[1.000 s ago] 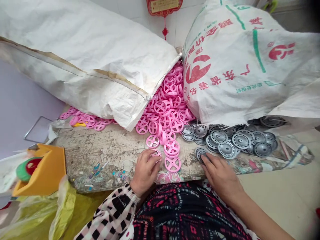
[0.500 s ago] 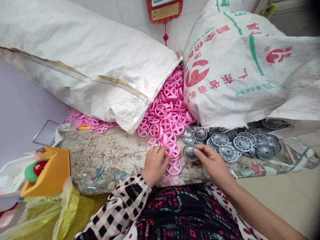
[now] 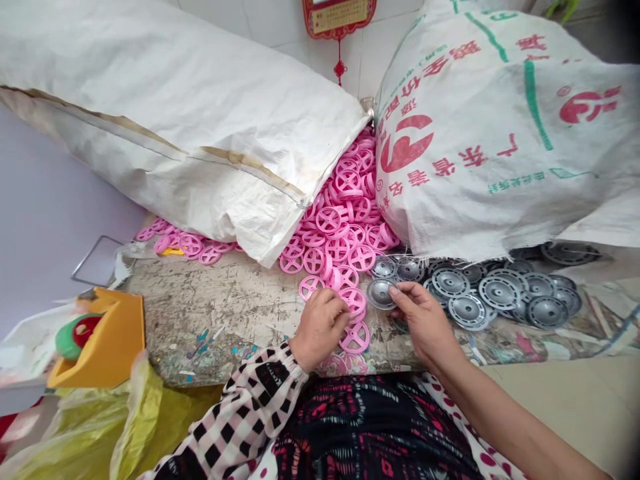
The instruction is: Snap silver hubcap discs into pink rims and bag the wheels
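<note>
Pink plastic spoked wheels (image 3: 345, 250) heap on a worn bench (image 3: 215, 320) beside a pile of grey metal discs (image 3: 500, 293). I see the right hand (image 3: 425, 320) pinching one grey disc (image 3: 381, 294) at its rim between thumb and fingertips. The left hand (image 3: 320, 327) sits curled over the pink wheels, close to the right but apart; I can't tell whether it's gripping one.

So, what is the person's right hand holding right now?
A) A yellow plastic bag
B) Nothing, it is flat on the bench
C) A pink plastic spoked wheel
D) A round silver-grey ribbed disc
D: the right hand pinches the round silver-grey ribbed disc at its rim with thumb and fingers, clear of the bench.
</note>
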Demonstrator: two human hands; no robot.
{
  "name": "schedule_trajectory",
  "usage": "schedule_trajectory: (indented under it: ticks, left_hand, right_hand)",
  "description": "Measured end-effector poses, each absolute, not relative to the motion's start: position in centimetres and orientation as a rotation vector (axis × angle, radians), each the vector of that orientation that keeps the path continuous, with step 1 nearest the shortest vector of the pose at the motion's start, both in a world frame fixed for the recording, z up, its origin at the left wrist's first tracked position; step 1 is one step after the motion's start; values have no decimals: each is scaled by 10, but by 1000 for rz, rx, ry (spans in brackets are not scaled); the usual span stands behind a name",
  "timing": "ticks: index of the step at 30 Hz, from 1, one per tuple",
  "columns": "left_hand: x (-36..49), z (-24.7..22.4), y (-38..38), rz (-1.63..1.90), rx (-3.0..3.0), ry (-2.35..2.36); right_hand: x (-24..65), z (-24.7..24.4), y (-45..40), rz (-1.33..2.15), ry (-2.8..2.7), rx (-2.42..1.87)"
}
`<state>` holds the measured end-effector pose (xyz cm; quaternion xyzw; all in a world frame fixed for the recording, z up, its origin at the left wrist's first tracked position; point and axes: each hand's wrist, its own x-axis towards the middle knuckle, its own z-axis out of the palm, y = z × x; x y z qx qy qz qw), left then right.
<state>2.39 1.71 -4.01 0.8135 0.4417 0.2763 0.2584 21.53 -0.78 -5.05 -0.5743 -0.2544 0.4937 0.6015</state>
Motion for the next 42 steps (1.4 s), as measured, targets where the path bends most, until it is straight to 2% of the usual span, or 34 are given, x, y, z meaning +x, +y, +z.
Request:
schedule_trajectory:
  ticks: [3, 6, 10, 13, 15, 22, 29, 34, 37, 42]
  left_hand:
    - [24, -33, 15, 987, 1649, 1146]
    - [28, -22, 13, 1003, 961, 997]
    - [36, -12, 7, 962, 493, 848]
    - [40, -12, 2, 959, 463, 862]
    - [40, -13, -2, 935, 474, 879]
    - [36, -10, -6, 880, 554, 894]
    - [40, -17, -13, 933, 629, 1015]
    - [32, -12, -6, 874, 635, 1025]
    - [13, -1, 0, 827, 695, 1051]
    - [-20, -4, -12, 575, 874, 1129]
  right_hand:
    - [214, -42, -8, 1163, -552, -1286]
    - [204, -30, -9, 1175, -649, -1236]
    - [188, -25, -16, 897, -1069, -1313]
    - [183, -28, -23, 614, -1380, -1375]
    - [183, -29, -26, 561, -1439, -1409]
    - [194, -18, -27, 1014, -1549, -1401]
    - [182, -28, -36, 903, -1455, -1399]
    - [191, -34, -27, 1114, -1380, -1353]
    - [216, -30, -23, 911, -1429, -1488]
    - [258, -33, -34, 372, -1978, -1758]
